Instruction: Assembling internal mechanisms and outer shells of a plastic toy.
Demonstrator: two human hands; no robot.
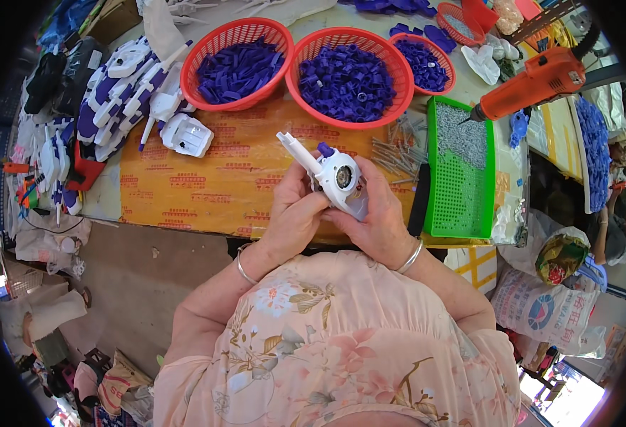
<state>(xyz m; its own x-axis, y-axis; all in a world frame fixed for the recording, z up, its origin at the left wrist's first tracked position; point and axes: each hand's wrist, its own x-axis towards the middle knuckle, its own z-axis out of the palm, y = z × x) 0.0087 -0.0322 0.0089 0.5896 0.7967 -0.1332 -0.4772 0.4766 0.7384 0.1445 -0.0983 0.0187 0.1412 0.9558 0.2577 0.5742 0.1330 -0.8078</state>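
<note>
A white plastic toy gun part (339,179) with a long barrel, a round dark centre and a small purple piece on top is between my two hands, just above the table's near edge. My left hand (295,217) is closed around its left side, below the barrel. On the other side my right hand (380,217) grips the body, the thumb along the lower edge. The undersides of the part and some fingertips are hidden. Beyond my hands, red baskets (405,84) hold small purple plastic pieces (346,82) and longer purple strips (240,71).
A green tray (459,233) of small screws stands to the right, beside loose long metal rods (400,146). An orange power screwdriver (533,82) hangs above it. White-and-purple toy guns (124,89) are piled at left, near a loose white shell (187,135). Orange tape covers the table (185,192).
</note>
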